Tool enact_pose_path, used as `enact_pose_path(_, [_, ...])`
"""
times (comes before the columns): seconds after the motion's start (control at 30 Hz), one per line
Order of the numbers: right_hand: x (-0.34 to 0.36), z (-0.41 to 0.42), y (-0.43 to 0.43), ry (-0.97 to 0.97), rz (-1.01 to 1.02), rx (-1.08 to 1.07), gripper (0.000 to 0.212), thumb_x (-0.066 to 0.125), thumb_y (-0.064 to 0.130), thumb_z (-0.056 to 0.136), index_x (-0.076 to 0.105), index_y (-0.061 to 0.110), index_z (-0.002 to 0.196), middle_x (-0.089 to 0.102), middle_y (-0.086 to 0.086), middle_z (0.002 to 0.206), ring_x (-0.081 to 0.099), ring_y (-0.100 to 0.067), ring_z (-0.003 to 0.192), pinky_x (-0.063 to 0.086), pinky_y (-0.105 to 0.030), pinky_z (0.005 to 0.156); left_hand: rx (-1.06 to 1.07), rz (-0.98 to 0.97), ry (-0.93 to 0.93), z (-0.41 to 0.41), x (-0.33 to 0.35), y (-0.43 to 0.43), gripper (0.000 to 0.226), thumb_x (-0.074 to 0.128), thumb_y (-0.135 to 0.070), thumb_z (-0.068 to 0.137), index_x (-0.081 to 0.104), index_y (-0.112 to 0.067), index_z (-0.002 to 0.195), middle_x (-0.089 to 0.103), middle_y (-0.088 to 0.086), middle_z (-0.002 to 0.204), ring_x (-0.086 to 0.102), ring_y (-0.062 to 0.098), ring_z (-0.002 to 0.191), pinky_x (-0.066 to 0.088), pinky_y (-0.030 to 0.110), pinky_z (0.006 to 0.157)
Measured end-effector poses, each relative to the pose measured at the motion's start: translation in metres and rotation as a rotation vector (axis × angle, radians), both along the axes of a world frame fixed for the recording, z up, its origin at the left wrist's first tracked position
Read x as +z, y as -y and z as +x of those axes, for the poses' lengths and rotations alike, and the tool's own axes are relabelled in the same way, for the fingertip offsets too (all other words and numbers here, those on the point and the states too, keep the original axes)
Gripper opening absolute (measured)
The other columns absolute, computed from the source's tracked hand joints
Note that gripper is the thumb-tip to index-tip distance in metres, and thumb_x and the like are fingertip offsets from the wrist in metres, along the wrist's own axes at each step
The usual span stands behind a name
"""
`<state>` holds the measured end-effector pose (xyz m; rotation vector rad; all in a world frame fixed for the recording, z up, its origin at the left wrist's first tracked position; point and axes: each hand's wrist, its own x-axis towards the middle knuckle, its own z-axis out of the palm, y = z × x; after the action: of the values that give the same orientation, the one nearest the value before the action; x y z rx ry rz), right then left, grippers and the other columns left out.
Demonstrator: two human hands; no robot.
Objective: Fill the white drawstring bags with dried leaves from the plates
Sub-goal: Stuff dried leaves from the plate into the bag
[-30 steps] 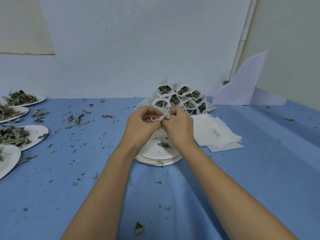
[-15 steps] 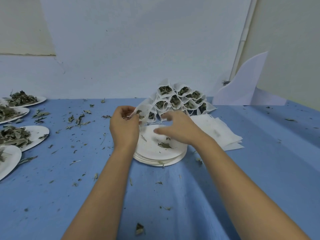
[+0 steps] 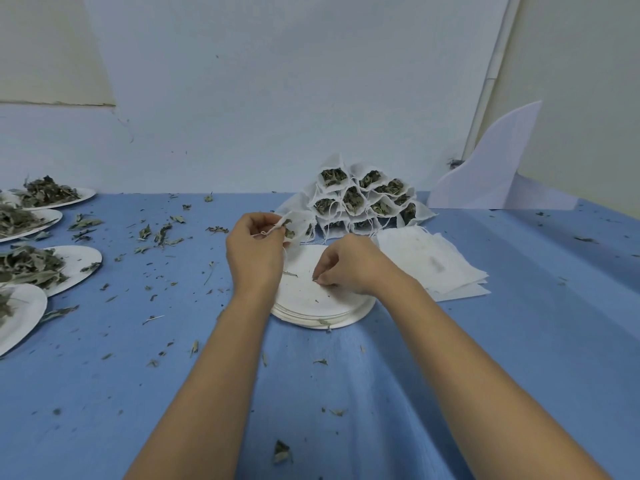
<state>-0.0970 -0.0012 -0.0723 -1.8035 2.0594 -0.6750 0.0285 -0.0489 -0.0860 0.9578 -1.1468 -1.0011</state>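
Kept the bag (image 3: 297, 226) pinched in left hand (image 3: 254, 251). Dropped right hand (image 3: 349, 266) to the plate (image 3: 332, 318), fingers (image 3: 325, 276) pinching a leaf scrap (image 3: 314, 279).

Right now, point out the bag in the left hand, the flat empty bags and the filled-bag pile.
held bag (image 3: 297, 226): head view, its white side.
flat empty bags (image 3: 427, 259): head view, top sheet.
filled-bag pile (image 3: 353, 199): head view, a middle bag's leaves.

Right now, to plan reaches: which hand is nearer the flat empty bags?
Right. The right hand pinches a leaf bit over the plates, beside the empty bags; the left hand holds a filled bag farther left.
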Motion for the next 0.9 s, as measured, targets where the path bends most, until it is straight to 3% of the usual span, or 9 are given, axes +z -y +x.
enact_pose_path(0.13, [-0.007, 0.006, 0.002, -0.035, -0.008, -0.026, 0.010, 0.065, 0.004, 0.077, 0.073, 0.006, 0.073, 0.068, 0.003, 0.073, 0.060, -0.010, 0.069, 0.050, -0.023, 0.060, -0.003, -0.004, 0.006, 0.000, 0.000, 0.000, 0.023, 0.058, 0.002, 0.086, 0.060, -0.019, 0.080, 0.063, -0.006, 0.081, 0.060, -0.004, 0.056, 0.056, 0.029, 0.073])
enact_pose_path(0.2, [-0.005, 0.005, 0.001, 0.006, -0.028, -0.016, 0.010, 0.065, 0.005, 0.077, 0.073, 0.004, 0.073, 0.068, 0.003, 0.069, 0.057, -0.005, 0.061, 0.048, -0.020, 0.055, 0.000, -0.002, 0.006, 0.001, 0.000, -0.001, 0.019, 0.059, 0.000, 0.087, 0.061, -0.019, 0.084, 0.063, -0.004, 0.083, 0.062, 0.006, 0.065, 0.055, 0.027, 0.071])
enact_pose_path(0.27, [0.003, 0.003, -0.002, 0.157, -0.132, -0.041, 0.010, 0.065, 0.006, 0.077, 0.075, 0.008, 0.076, 0.068, 0.005, 0.066, 0.056, -0.003, 0.058, 0.049, -0.017, 0.055, -0.001, -0.002, 0.011, 0.001, 0.001, -0.001, 0.015, 0.060, -0.001, 0.087, 0.062, -0.016, 0.089, 0.063, -0.002, 0.086, 0.063, 0.016, 0.077, 0.054, 0.027, 0.071])
enact_pose_path(0.37, [0.018, 0.002, -0.005, 0.437, -0.369, -0.108, 0.014, 0.068, 0.007, 0.075, 0.072, 0.020, 0.073, 0.069, 0.002, 0.066, 0.061, -0.009, 0.063, 0.053, -0.024, 0.065, -0.017, -0.003, 0.016, 0.000, 0.002, -0.002, 0.019, 0.060, 0.001, 0.085, 0.062, -0.017, 0.091, 0.062, 0.000, 0.087, 0.063, 0.020, 0.085, 0.055, 0.031, 0.075])
enact_pose_path(0.53, [0.016, 0.015, -0.005, 0.374, -0.425, -0.168, 0.012, 0.069, 0.005, 0.075, 0.076, 0.012, 0.080, 0.069, 0.000, 0.068, 0.066, -0.015, 0.070, 0.050, -0.020, 0.063, -0.159, -0.065, 0.089, -0.004, 0.001, -0.010, 0.024, 0.062, 0.004, 0.080, 0.064, -0.019, 0.085, 0.065, -0.003, 0.084, 0.061, 0.015, 0.077, 0.051, 0.015, 0.065])
enact_pose_path(0.63, [0.013, 0.015, -0.004, 0.331, -0.458, -0.243, 0.010, 0.067, 0.004, 0.075, 0.075, 0.008, 0.073, 0.071, -0.009, 0.070, 0.067, -0.024, 0.072, 0.049, -0.031, 0.065, -0.251, -0.111, 0.118, -0.009, 0.003, -0.015, 0.022, 0.064, 0.005, 0.079, 0.067, -0.018, 0.082, 0.067, -0.002, 0.079, 0.062, 0.009, 0.072, 0.051, 0.016, 0.066])
enact_pose_path(0.73, [0.010, 0.010, -0.004, 0.333, -0.501, -0.313, 0.016, 0.058, -0.002, 0.072, 0.066, 0.003, 0.059, 0.061, -0.011, 0.056, 0.047, -0.023, 0.054, 0.036, -0.031, 0.050, -0.351, -0.153, 0.151, -0.015, 0.004, -0.021, 0.022, 0.066, 0.006, 0.078, 0.066, -0.016, 0.083, 0.066, -0.009, 0.073, 0.061, -0.005, 0.064, 0.046, 0.009, 0.061])
enact_pose_path(0.83, [0.010, 0.009, -0.003, 0.535, -0.457, -0.268, 0.031, 0.053, -0.008, 0.072, 0.054, 0.010, 0.047, 0.048, -0.008, 0.054, 0.044, -0.018, 0.059, 0.046, -0.038, 0.058, -0.366, -0.172, 0.154, -0.016, 0.005, -0.021, 0.023, 0.067, 0.005, 0.079, 0.063, -0.017, 0.083, 0.064, -0.008, 0.078, 0.059, -0.009, 0.064, 0.045, 0.006, 0.061])
enact_pose_path(0.9, [0.013, 0.008, -0.002, 0.737, -0.365, -0.144, 0.025, 0.051, -0.012, 0.076, 0.064, 0.002, 0.060, 0.057, -0.013, 0.065, 0.054, -0.022, 0.066, 0.054, -0.037, 0.069, -0.341, -0.181, 0.159, -0.013, 0.005, -0.018, 0.024, 0.066, 0.004, 0.080, 0.061, -0.020, 0.081, 0.062, -0.008, 0.078, 0.057, -0.009, 0.064, 0.045, 0.007, 0.062])
